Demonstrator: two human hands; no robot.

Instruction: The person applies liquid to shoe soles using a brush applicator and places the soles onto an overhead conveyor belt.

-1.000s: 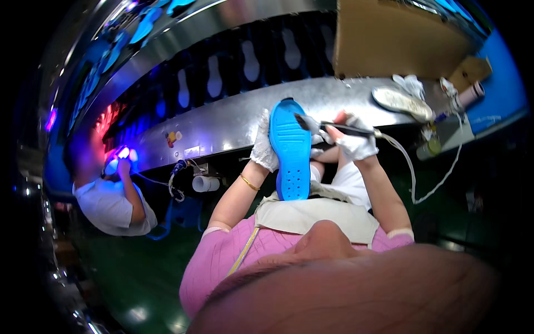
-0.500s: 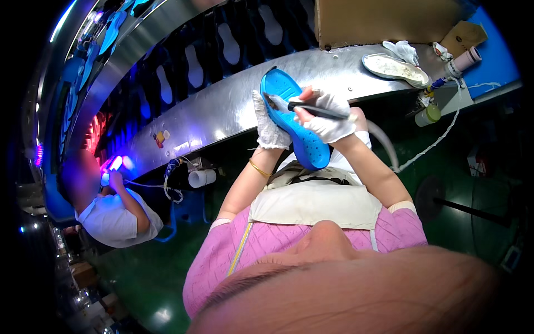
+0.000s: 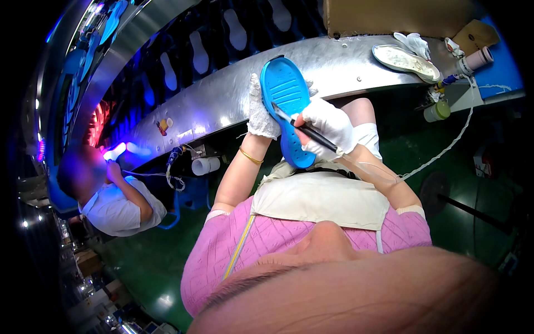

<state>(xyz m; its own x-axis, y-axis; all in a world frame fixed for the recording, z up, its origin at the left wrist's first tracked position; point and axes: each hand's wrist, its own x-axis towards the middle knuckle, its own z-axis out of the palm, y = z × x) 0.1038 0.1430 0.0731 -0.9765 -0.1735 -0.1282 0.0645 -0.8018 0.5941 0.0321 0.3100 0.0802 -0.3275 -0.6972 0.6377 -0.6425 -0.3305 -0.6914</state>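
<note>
A blue shoe sole [image 3: 286, 80] with a raised rim and crosswise ridges is held up before me, its toe end pointing away. My left hand [image 3: 260, 114], in a whitish knitted glove, grips it along the left edge, with fingertips showing past the right edge. My right hand [image 3: 329, 129], in a white glove with bare fingertips, is closed round a black-handled brush [image 3: 316, 136]. The brush's pale tip is at the left inner rim of the sole, near its middle. A clear tube trails from the handle's rear end along my forearm.
Beyond the sole runs a curved steel ledge [image 3: 222, 100], with sole-shaped pieces [image 3: 199, 53] on a dark line behind it. At right are a cardboard box [image 3: 384, 19], a white-coated sole-shaped piece [image 3: 406, 62] and a pinkish roll [image 3: 479, 58]. A co-worker [image 3: 122, 203] sits at left.
The sole has turned more upright, its inner face now more toward me. The right hand has moved down a little, and the brush tip has shifted lower along the left inner rim.
</note>
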